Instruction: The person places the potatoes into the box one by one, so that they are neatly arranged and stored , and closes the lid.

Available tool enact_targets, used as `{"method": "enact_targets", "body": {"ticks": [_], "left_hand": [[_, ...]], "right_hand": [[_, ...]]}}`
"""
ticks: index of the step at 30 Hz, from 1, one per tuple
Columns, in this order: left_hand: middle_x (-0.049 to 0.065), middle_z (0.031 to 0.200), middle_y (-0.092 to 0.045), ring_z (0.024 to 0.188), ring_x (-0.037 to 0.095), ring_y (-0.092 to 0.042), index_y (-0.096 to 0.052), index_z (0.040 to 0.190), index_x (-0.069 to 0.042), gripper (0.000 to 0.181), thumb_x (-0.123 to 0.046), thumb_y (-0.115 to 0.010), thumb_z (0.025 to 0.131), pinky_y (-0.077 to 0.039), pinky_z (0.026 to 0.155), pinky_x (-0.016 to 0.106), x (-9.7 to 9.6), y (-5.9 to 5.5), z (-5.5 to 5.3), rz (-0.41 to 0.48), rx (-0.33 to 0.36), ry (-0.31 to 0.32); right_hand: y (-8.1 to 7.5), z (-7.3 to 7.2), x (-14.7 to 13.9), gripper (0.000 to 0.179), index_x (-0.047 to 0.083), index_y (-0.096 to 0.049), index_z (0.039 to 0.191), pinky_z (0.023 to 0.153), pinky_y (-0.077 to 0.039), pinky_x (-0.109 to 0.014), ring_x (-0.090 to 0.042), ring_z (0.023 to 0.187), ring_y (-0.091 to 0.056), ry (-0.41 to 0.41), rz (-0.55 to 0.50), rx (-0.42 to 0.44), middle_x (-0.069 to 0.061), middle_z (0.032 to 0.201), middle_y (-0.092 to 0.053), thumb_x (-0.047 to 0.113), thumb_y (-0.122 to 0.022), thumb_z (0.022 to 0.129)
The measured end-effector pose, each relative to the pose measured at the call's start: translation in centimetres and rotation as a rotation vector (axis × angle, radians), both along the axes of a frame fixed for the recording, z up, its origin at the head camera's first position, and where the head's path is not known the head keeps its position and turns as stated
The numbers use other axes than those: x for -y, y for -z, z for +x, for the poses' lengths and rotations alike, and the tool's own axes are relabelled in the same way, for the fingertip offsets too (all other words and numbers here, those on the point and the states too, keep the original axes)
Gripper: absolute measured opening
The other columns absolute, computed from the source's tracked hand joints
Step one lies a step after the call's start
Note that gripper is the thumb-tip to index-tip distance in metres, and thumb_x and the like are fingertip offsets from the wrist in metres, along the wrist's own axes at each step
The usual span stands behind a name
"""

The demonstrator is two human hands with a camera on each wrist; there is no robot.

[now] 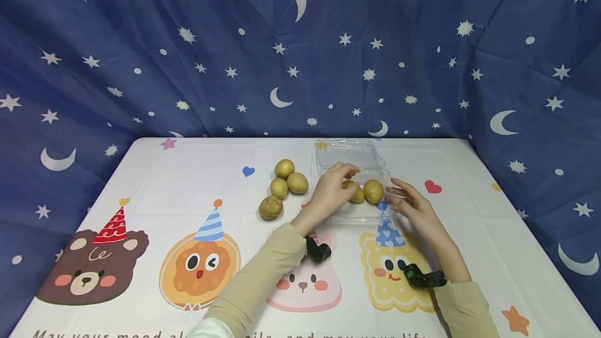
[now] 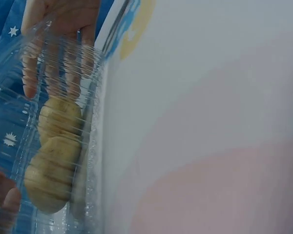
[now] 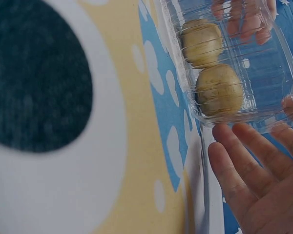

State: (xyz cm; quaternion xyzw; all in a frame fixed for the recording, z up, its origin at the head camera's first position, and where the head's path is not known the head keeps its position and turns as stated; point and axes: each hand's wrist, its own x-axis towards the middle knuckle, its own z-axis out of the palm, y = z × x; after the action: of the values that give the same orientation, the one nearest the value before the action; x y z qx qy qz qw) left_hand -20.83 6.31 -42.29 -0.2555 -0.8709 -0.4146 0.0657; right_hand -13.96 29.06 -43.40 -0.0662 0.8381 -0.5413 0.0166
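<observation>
A clear hinged plastic box [image 1: 354, 219] lies with its lid [image 1: 349, 153] folded back. Inside it two potatoes sit side by side, a left potato [image 1: 357, 195] and a right potato [image 1: 373, 191]. My left hand [image 1: 332, 188] reaches over the box's left side, next to the left potato. Its fingers [image 3: 246, 19] are loosely bent and appear apart from the potato. At the right wall of the box, my right hand [image 1: 413, 203] has its fingers [image 3: 249, 158] spread and nearly straight. Some of those fingertips are at the plastic; firm contact is hard to make out.
Several loose potatoes lie left of the box, among them a front potato [image 1: 271, 207] and a back potato [image 1: 284, 168]. They rest on a white tablecloth [image 1: 225, 171] with cartoon prints. A blue starry curtain [image 1: 300, 56] hangs behind the table.
</observation>
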Motion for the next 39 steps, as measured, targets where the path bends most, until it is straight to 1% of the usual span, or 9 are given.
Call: {"method": "enact_targets", "body": {"ticks": [5, 9, 12, 17, 24, 33, 39], "left_hand": [[0.004, 0.107, -0.065, 0.1, 0.016, -0.063, -0.065, 0.114, -0.01, 0.027, -0.014, -0.064, 0.088, -0.055, 0.082, 0.024, 0.3, -0.1, 0.2, 0.101, 0.049, 0.034], [0.005, 0.107, -0.066, 0.099, 0.016, -0.063, -0.065, 0.114, -0.01, 0.026, -0.013, -0.064, 0.088, -0.054, 0.079, 0.02, 0.6, -0.1, 0.5, 0.131, 0.073, 0.042], [0.004, 0.107, -0.066, 0.097, 0.015, -0.063, -0.065, 0.114, -0.01, 0.026, -0.013, -0.064, 0.089, -0.053, 0.078, 0.019, 0.8, -0.2, 0.6, 0.135, 0.074, 0.045], [0.003, 0.108, -0.066, 0.098, 0.015, -0.063, -0.065, 0.115, -0.011, 0.026, -0.014, -0.063, 0.089, -0.055, 0.078, 0.025, 1.5, -0.4, 1.0, 0.128, 0.066, 0.041], [0.005, 0.111, -0.066, 0.102, 0.017, -0.062, -0.064, 0.117, -0.011, 0.027, -0.013, -0.062, 0.09, -0.056, 0.081, 0.033, 2.6, -1.0, 1.5, 0.145, 0.081, 0.039], [0.008, 0.114, -0.065, 0.102, 0.019, -0.062, -0.064, 0.116, -0.007, 0.027, -0.012, -0.061, 0.09, -0.056, 0.08, 0.034, 3.7, -1.0, 1.9, 0.171, 0.061, 0.05], [0.007, 0.114, -0.065, 0.103, 0.019, -0.062, -0.064, 0.116, -0.008, 0.027, -0.013, -0.061, 0.089, -0.056, 0.081, 0.036, 4.4, -1.3, 2.2, 0.158, 0.059, 0.044]], "right_hand": [[0.2, 0.1, -0.1, 0.053, 0.006, -0.03, 0.149, 0.086, -0.045, -0.006, 0.014, 0.105, -0.055, -0.008, -0.015, -0.011, -0.029, 0.14, -0.046, 0.017, -0.048, 0.101], [0.4, 0.2, -0.2, 0.053, 0.003, -0.03, 0.149, 0.086, -0.045, -0.006, 0.014, 0.105, -0.055, -0.011, -0.02, -0.022, -0.03, 0.139, -0.046, 0.016, -0.048, 0.101], [0.4, 0.2, -0.2, 0.053, 0.003, -0.03, 0.148, 0.085, -0.045, -0.006, 0.014, 0.105, -0.055, -0.011, -0.019, -0.027, -0.031, 0.139, -0.046, 0.016, -0.048, 0.101], [0.4, 0.1, -0.2, 0.052, 0.004, -0.03, 0.148, 0.086, -0.045, -0.006, 0.014, 0.105, -0.056, -0.014, -0.016, -0.028, -0.03, 0.139, -0.046, 0.015, -0.048, 0.101], [0.3, 0.1, -0.1, 0.053, 0.001, -0.029, 0.148, 0.086, -0.046, -0.006, 0.013, 0.105, -0.056, -0.023, -0.03, -0.033, -0.032, 0.139, -0.046, 0.015, -0.048, 0.1], [0.2, 0.1, -0.1, 0.052, 0.004, -0.03, 0.148, 0.086, -0.045, -0.006, 0.014, 0.105, -0.055, -0.022, -0.02, -0.036, -0.031, 0.139, -0.046, 0.015, -0.048, 0.1], [0.1, 0.0, -0.1, 0.052, 0.004, -0.03, 0.148, 0.086, -0.045, -0.006, 0.014, 0.105, -0.055, -0.021, -0.013, -0.035, -0.031, 0.139, -0.046, 0.016, -0.048, 0.101]]}}
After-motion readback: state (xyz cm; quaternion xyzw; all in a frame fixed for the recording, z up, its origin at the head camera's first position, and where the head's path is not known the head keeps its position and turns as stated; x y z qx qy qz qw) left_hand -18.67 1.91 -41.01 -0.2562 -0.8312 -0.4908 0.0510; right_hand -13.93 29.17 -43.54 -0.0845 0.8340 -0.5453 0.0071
